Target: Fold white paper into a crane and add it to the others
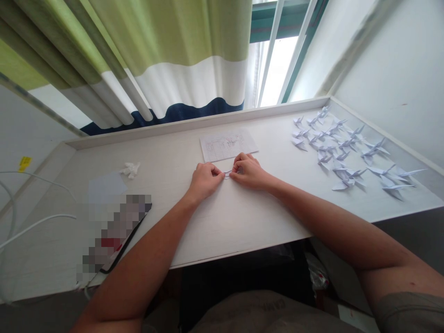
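Note:
Both hands meet over the middle of the white desk (204,231). A small folded piece of white paper (227,174) is pinched between them, mostly hidden by the fingers. My left hand (204,179) grips its left end with thumb and forefinger. On the other side, my right hand (250,172) pinches the right end, fingers curled. Just beyond the hands lies a flat sheet of paper (222,144) with a printed table and handwriting. Many folded paper cranes (342,138) stand spread over the right part of the desk.
At the left are a crumpled tissue (131,169), some plain paper (106,188) and a blurred-out phone (118,236) in a dark case. White cables (38,226) run in from the left edge. A raised rim (201,121) borders the desk's back, below a curtain (180,51).

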Tool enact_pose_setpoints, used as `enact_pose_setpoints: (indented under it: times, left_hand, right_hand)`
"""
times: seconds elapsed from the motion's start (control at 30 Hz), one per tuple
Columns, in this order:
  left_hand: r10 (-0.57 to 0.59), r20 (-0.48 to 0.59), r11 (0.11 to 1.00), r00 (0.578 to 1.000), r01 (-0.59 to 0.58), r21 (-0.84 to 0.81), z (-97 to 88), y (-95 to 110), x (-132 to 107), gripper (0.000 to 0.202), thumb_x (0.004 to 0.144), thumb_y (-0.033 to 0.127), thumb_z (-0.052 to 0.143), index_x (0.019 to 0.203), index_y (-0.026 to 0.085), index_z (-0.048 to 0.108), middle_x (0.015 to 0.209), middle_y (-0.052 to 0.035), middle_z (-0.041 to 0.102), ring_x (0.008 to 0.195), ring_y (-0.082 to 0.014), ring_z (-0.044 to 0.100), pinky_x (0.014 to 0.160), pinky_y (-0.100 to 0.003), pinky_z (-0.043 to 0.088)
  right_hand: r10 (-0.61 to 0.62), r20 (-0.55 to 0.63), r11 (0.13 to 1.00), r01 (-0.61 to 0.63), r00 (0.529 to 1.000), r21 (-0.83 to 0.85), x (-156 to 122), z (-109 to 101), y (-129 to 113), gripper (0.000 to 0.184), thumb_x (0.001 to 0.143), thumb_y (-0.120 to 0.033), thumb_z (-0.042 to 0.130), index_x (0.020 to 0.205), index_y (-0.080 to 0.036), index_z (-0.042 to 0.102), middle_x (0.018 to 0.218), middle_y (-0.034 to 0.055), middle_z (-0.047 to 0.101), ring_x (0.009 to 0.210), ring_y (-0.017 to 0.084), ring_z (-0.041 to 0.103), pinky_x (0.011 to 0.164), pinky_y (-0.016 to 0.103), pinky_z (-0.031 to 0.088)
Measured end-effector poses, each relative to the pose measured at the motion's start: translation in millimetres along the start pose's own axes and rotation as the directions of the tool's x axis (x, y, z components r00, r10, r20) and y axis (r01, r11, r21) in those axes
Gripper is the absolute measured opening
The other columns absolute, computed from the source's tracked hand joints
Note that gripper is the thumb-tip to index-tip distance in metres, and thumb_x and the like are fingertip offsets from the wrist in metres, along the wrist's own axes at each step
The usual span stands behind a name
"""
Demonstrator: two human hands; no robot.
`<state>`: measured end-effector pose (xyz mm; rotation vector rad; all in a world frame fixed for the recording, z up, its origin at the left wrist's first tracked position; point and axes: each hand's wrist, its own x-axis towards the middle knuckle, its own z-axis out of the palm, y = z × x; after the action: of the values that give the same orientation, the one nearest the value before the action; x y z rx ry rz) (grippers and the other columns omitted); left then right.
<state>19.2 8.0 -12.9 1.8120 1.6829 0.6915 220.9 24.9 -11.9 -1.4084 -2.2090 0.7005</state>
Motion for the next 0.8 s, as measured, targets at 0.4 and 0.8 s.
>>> enact_pose_setpoints:
  times: [0.4,0.8]
  left_hand:
    - [-0.042,0.010,0.999,0.999,0.043,-0.032,0.1,1.3,0.8,0.012,0.081,0.032,0.074,0.078,0.021,0.073,0.091,-0.0085,0.076,0.096,-0.0265,0.068,0.086,-0.038,0.054]
    - [0.028,-0.052,0.999,0.998,-0.029,-0.029,2.8,-7.9,5.2,0.022,0.080,0.025,0.078,0.089,0.023,0.058,0.098,-0.0055,0.068,0.098,-0.0248,0.060,0.090,-0.039,0.049]
  right_hand:
    - [0.046,-0.037,0.999,-0.046,0.998,0.016,1.4,1.9,-2.9,0.018,0.087,-0.028,0.073,0.070,-0.022,0.072,0.113,0.0083,0.068,0.119,0.032,0.058,0.108,0.050,0.044]
    - [0.043,-0.059,0.999,-0.043,0.997,0.012,2.3,3.9,0.4,0.017,0.086,-0.033,0.078,0.099,-0.022,0.077,0.117,0.0105,0.066,0.120,0.035,0.058,0.107,0.052,0.046]
